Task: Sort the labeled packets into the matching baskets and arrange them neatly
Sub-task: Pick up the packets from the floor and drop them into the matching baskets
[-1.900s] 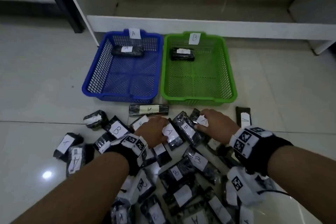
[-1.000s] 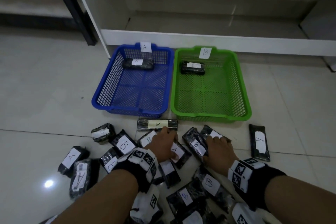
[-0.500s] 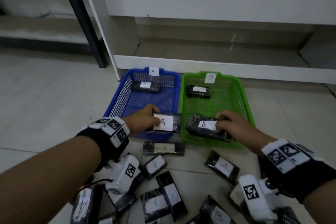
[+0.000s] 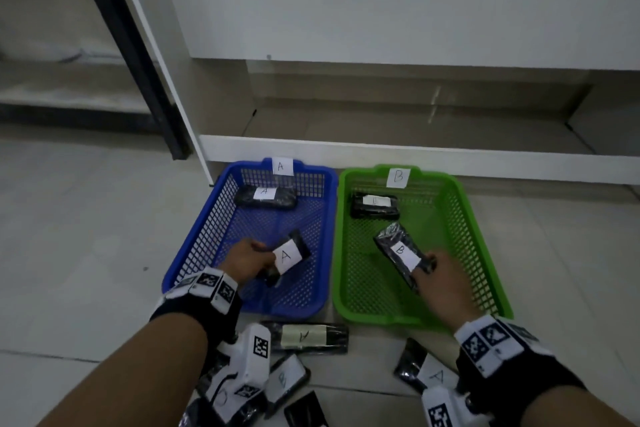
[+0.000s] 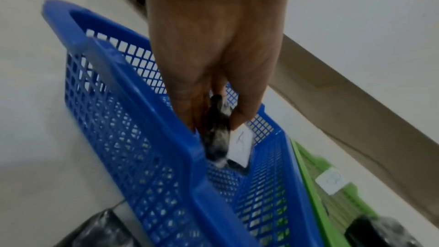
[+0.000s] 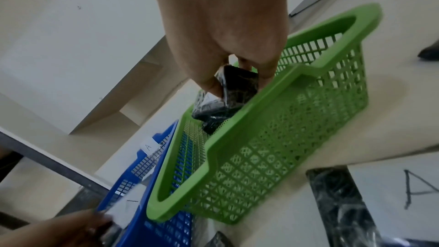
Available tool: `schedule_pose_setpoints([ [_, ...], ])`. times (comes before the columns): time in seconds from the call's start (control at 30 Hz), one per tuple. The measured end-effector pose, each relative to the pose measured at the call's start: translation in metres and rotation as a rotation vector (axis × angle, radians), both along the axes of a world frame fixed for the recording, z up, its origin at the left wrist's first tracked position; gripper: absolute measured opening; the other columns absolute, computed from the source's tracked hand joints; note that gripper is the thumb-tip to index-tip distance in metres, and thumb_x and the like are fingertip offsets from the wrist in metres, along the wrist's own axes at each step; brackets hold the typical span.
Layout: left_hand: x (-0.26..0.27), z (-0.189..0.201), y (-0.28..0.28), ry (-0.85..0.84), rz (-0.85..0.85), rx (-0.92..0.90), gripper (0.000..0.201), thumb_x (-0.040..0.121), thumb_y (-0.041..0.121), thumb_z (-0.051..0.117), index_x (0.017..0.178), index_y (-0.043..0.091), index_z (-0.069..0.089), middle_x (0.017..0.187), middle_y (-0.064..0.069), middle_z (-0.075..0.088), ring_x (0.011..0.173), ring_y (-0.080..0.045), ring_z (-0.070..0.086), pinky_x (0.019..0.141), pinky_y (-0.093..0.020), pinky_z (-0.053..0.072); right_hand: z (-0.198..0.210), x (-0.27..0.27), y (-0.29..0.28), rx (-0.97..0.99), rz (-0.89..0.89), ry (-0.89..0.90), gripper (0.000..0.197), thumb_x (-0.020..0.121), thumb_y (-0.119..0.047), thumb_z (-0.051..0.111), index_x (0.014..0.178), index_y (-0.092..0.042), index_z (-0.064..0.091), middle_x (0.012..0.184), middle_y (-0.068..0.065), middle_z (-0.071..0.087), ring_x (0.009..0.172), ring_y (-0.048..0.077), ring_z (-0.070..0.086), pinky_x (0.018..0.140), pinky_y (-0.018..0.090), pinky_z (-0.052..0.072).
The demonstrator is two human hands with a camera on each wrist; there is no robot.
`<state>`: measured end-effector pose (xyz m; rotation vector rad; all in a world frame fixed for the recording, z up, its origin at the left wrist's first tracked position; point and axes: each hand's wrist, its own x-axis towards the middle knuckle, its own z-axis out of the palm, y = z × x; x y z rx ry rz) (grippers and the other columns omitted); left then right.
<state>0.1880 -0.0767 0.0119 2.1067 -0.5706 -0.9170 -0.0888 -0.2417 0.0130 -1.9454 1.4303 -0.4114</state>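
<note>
One packet lies at each basket's far edge. The left hand (image 4: 244, 258) pinches an A packet (image 4: 285, 256) over the blue basket (image 4: 180, 274); the right hand (image 4: 441, 282) grips a B packet (image 4: 398, 253) over the green basket (image 4: 491, 288). More, perhaps many, wait on the floor (image 4: 86, 236).

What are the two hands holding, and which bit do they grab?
The left hand pinches the A packet by its near end. The right hand pinches the B packet by its near end too.
</note>
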Motion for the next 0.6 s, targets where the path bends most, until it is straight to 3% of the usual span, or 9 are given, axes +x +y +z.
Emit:
schedule_pose_setpoints([
  [0.13, -0.004, -0.020, -0.007, -0.136, -0.133, 0.200, 0.010, 0.075, 0.005, 0.068, 0.070, -0.003, 0.064, 0.071, -0.018, 0.061, 0.063, -0.023, 0.057, 0.063, -0.033, 0.046, -0.010, 0.003, 0.008, -0.038, -0.032, -0.090, 0.011, 0.086, -0.014, 0.060, 0.092, -0.013, 0.051, 0.093, 0.012, 0.056, 0.078, 0.025, 0.057, 0.069, 0.037, 0.051],
  [0.2, -0.008, -0.020, -0.010, -0.196, -0.198, 0.335, 0.020, 0.076, 0.011, 0.069, 0.090, -0.003, 0.066, 0.090, -0.018, 0.065, 0.082, -0.028, 0.063, 0.074, -0.035, 0.052, -0.013, 0.003, 0.010, -0.073, -0.009, -0.100, 0.014, 0.085, -0.016, 0.061, 0.094, -0.013, 0.051, 0.093, 0.012, 0.056, 0.078, 0.024, 0.056, 0.070, 0.039, 0.051],
  [0.27, -0.015, -0.018, -0.011, -0.285, -0.340, 0.530, 0.038, 0.081, 0.022, 0.068, 0.112, 0.000, 0.061, 0.112, -0.016, 0.063, 0.102, -0.029, 0.061, 0.085, -0.034, 0.050, -0.014, 0.003, 0.014, -0.096, 0.018, -0.068, 0.014, 0.086, -0.020, 0.062, 0.093, -0.013, 0.052, 0.090, 0.010, 0.058, 0.076, 0.023, 0.057, 0.068, 0.037, 0.051],
  [0.37, -0.025, -0.017, -0.011, -0.435, -0.493, 0.703, 0.037, 0.091, 0.028, 0.057, 0.118, 0.002, 0.059, 0.123, -0.014, 0.060, 0.112, -0.026, 0.058, 0.091, -0.031, 0.047, -0.013, 0.005, 0.022, -0.115, 0.085, 0.078, 0.012, 0.089, -0.022, 0.057, 0.091, -0.012, 0.050, 0.085, 0.007, 0.059, 0.068, 0.020, 0.055, 0.053, 0.028, 0.042],
  [0.47, -0.033, -0.015, -0.010, -0.574, -0.520, 0.713, 0.025, 0.091, 0.029, 0.054, 0.102, 0.009, 0.063, 0.113, -0.008, 0.064, 0.101, -0.026, 0.062, 0.081, -0.034, 0.049, -0.011, 0.007, 0.028, -0.100, 0.181, 0.349, 0.018, 0.092, -0.024, 0.048, 0.078, -0.013, 0.046, 0.086, 0.010, 0.062, 0.064, 0.020, 0.050, 0.045, 0.023, 0.026],
  [0.53, -0.036, -0.006, -0.006, -0.678, -0.472, 0.651, 0.023, 0.092, 0.032, 0.052, 0.099, 0.012, 0.060, 0.108, -0.005, 0.064, 0.097, -0.026, 0.063, 0.079, -0.035, 0.049, -0.012, 0.009, 0.029, -0.072, 0.195, 0.470, 0.031, 0.092, -0.027, 0.045, 0.063, -0.014, 0.041, 0.090, 0.011, 0.065, 0.069, 0.021, 0.050, 0.052, 0.024, 0.032],
  [0.6, -0.037, 0.006, -0.002, -0.749, -0.410, 0.488, 0.025, 0.092, 0.033, 0.050, 0.107, 0.015, 0.057, 0.108, -0.006, 0.063, 0.096, -0.026, 0.062, 0.080, -0.037, 0.049, -0.012, 0.011, 0.031, -0.073, 0.179, 0.536, 0.038, 0.092, -0.035, 0.042, 0.060, -0.014, 0.046, 0.096, 0.012, 0.067, 0.078, 0.023, 0.055, 0.066, 0.027, 0.038],
])
